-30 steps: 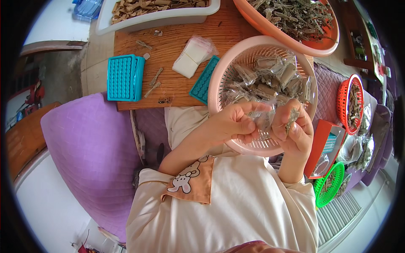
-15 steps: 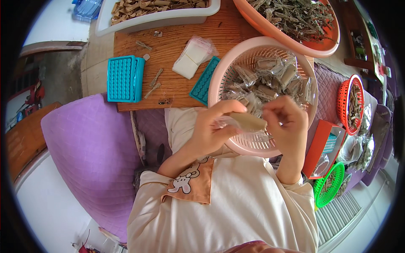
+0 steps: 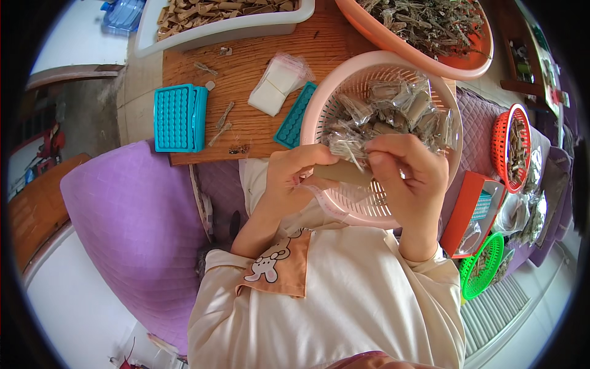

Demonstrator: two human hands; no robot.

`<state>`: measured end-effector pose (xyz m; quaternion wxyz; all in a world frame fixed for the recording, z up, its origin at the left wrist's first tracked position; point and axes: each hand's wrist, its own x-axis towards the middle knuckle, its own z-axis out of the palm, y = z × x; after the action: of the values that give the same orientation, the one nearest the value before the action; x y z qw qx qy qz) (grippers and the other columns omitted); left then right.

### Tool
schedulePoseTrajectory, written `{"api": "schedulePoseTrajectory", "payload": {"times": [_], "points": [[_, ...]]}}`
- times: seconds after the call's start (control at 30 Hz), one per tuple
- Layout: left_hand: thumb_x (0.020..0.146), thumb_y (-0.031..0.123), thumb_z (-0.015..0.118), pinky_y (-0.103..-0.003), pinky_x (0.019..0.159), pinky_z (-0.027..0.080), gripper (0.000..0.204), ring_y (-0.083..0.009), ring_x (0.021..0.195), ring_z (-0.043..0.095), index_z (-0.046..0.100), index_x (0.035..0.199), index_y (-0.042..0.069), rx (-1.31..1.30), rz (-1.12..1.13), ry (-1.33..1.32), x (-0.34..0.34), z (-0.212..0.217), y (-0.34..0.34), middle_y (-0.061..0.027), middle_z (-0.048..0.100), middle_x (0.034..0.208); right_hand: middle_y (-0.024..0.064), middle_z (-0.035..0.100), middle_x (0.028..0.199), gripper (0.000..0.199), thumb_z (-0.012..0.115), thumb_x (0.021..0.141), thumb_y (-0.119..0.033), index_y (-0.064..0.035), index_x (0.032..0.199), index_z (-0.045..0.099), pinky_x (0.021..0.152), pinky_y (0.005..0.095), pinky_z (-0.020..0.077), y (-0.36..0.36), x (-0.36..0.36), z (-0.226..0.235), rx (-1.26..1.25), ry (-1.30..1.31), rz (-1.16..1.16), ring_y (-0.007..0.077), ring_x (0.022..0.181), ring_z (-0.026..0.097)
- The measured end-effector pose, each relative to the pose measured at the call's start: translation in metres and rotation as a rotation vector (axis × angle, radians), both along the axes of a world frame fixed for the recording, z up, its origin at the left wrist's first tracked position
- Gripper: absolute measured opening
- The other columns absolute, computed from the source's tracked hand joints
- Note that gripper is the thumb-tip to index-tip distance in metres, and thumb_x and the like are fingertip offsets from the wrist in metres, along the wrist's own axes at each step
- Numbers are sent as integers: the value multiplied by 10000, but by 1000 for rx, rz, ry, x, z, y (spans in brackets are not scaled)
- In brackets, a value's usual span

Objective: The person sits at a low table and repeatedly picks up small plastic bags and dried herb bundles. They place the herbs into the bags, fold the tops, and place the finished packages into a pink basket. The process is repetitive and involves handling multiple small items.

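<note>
Between my hands is a small clear plastic bag (image 3: 326, 200) with a smooth tan-brown piece (image 3: 344, 172) in it. My left hand (image 3: 294, 175) grips the bag at its left end, thumb and fingers closed round it. At the other end, my right hand (image 3: 410, 175) has its thumb and forefinger pinched together by the upper edge. Pale dried stalks (image 3: 348, 149) show just above the brown piece; whether they are in this bag or behind it I cannot tell. Beneath my hands, a pink slotted basket (image 3: 314, 117) holds several filled clear packets (image 3: 418, 109).
On the wooden table (image 3: 233, 74) lie teal trays (image 3: 178, 119), another teal tray (image 3: 295, 117) and a stack of empty bags (image 3: 273, 86). A white tub (image 3: 227, 29) of brown pieces and an orange basin (image 3: 418, 58) of dried plants stand behind. Red (image 3: 501, 147) and green baskets (image 3: 470, 283) are at right.
My right hand has come left and closed its pinch at the bag's upper edge. The left hand has shifted slightly left, and the brown piece now sits more level.
</note>
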<state>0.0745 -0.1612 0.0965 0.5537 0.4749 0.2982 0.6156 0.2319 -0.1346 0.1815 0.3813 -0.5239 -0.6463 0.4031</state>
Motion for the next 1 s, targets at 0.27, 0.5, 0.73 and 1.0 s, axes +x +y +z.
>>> {"api": "schedulePoseTrajectory", "payload": {"times": [0.27,0.5,0.73,1.0], "points": [[708,-25,665,-209,627,480,332,-119,708,615,535,1013,-4,-186,115,272,1,11,1,-69,634,746,84,593,718,140,586,769,-19,2,903,620,530,217,432,7,1,-5,32,-136,130,119,583,551],[714,19,684,-201,622,477,392,-95,673,612,514,1067,15,-445,-26,170,-8,17,6,-91,648,730,48,582,745,138,557,757,24,45,877,623,550,197,390,11,25,8,54,153,-308,75,625,500],[729,133,684,-221,606,491,400,-116,661,630,520,1079,32,-367,-69,551,-7,30,7,-82,656,741,70,576,683,148,591,686,30,17,830,623,531,216,391,1,14,23,49,83,-61,119,580,523],[760,98,632,-258,597,503,370,-175,680,644,504,1102,38,-327,-128,647,-7,48,5,-95,652,765,82,574,669,70,606,717,27,8,785,604,484,231,421,5,5,16,135,-181,-120,138,528,539]]}}
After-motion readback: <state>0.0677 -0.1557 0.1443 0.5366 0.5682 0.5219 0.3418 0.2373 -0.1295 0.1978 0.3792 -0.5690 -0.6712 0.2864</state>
